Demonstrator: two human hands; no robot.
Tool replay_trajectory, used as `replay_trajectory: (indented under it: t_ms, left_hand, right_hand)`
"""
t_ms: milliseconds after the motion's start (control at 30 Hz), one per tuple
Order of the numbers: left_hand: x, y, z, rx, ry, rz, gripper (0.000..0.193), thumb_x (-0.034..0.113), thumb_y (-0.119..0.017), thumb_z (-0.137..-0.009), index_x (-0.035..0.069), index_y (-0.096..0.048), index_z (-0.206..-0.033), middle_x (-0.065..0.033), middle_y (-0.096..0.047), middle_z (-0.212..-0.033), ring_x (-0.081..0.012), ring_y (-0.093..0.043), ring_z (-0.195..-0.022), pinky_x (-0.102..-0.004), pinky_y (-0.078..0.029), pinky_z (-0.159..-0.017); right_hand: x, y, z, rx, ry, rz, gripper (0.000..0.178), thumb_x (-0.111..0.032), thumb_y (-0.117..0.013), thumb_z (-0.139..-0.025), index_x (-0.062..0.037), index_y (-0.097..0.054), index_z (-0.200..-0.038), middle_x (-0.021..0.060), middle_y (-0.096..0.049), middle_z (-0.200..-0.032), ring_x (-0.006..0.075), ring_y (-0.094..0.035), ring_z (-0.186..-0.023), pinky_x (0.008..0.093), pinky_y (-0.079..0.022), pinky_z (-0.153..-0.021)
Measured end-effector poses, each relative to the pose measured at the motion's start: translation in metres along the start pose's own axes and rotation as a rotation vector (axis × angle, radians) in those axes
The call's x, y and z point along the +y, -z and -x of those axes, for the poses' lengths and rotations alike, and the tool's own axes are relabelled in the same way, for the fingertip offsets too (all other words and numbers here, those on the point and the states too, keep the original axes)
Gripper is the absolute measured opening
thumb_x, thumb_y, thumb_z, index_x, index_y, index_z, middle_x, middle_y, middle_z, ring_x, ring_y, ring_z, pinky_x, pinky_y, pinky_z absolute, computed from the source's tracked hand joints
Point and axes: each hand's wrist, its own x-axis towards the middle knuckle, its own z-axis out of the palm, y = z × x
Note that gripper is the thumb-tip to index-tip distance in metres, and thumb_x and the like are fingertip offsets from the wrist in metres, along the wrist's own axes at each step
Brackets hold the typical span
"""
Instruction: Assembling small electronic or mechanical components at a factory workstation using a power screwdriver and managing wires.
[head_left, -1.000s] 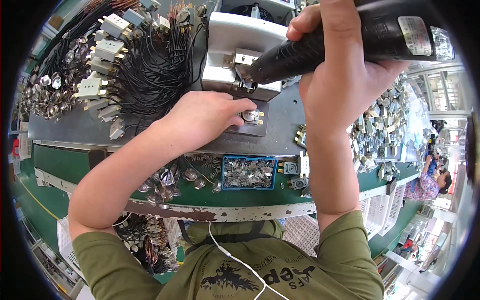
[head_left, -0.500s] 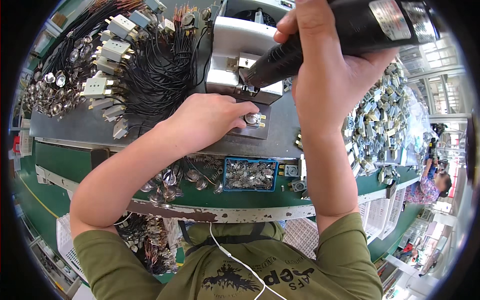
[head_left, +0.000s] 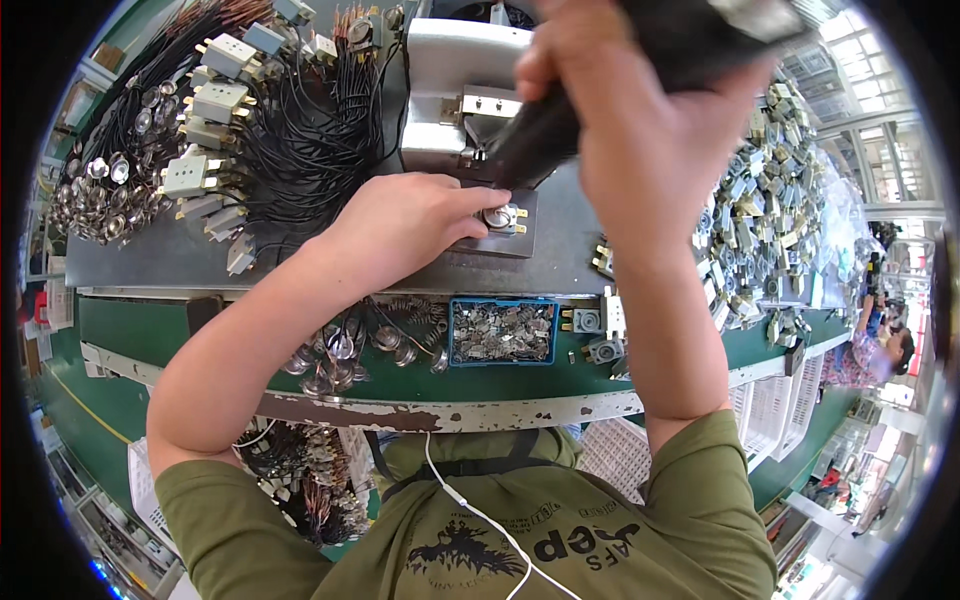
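Note:
My right hand (head_left: 645,125) is wrapped round a black electric screwdriver (head_left: 545,137), smeared by motion and tilted down to the left. Its lower end comes close to the fingertips of my left hand (head_left: 410,220); the bit itself I cannot make out. With thumb and forefinger, that left hand grips a small part with a round metal cap and brass terminals (head_left: 505,217). The part rests on a flat metal block (head_left: 512,245). Just beyond stands a silver screw feeder (head_left: 430,95), partly covered by the screwdriver and right hand.
Black leads with pale plug blocks (head_left: 222,100) and metal caps (head_left: 120,170) heap at the left. Many loose pale blocks (head_left: 755,220) lie at the right. Near the front edge sits a blue tray (head_left: 503,362) of small metal pieces. A person (head_left: 865,355) is at far right.
The screwdriver's lower end has left the screw feeder's front and come nearer to my left fingertips. My left hand keeps hold of the small part. The whole view has shifted slightly.

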Motion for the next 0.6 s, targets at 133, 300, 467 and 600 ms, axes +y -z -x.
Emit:
replay_trajectory:
  t_ms: [133, 300, 467, 600]
  left_hand:
    - [0.0, 0.003, -0.001, -0.016, -0.009, 0.017, 0.036, 0.032, -0.066, -0.096, 0.02, -0.068, -0.13, -0.0089, -0.07, -0.089, -0.0305, -0.071, -0.087, -0.043, -0.057, -0.073]
    - [0.004, 0.007, -0.003, -0.062, 0.027, 0.01, 0.037, 0.031, -0.066, -0.096, 0.02, -0.067, -0.132, -0.0093, -0.07, -0.09, -0.0308, -0.071, -0.089, -0.0431, -0.057, -0.075]
    - [0.005, 0.009, -0.004, -0.083, 0.024, 0.018, 0.037, 0.032, -0.067, -0.096, 0.02, -0.067, -0.132, -0.0091, -0.07, -0.09, -0.0306, -0.071, -0.089, -0.0434, -0.057, -0.075]
    - [0.002, 0.008, -0.001, -0.086, 0.037, 0.007, 0.037, 0.031, -0.067, -0.096, 0.02, -0.067, -0.132, -0.009, -0.07, -0.09, -0.0304, -0.071, -0.089, -0.0431, -0.057, -0.075]
  right_hand:
    - [-0.019, 0.012, -0.015, -0.178, 0.216, -0.17, 0.023, 0.003, -0.078, -0.088, 0.0004, -0.06, -0.101, 0.0069, -0.069, -0.083, 0.0107, -0.064, -0.059, 0.0247, -0.053, -0.05]
    - [0.004, -0.007, -0.015, 0.058, 0.191, -0.165, 0.035, 0.003, -0.077, -0.089, -0.0006, -0.052, -0.114, 0.0079, -0.068, -0.086, 0.0117, -0.064, -0.06, 0.0246, -0.053, -0.052]
    - [0.017, -0.002, -0.021, -0.042, 0.114, -0.123, 0.046, 0.004, -0.077, -0.09, -0.0025, -0.046, -0.122, 0.0084, -0.068, -0.089, 0.0122, -0.066, -0.064, 0.0248, -0.053, -0.053]
    - [0.016, -0.016, -0.017, -0.098, 0.37, -0.431, 0.047, 0.006, -0.077, -0.088, -0.0029, -0.046, -0.122, 0.0081, -0.068, -0.09, 0.0113, -0.066, -0.067, 0.0244, -0.054, -0.056]
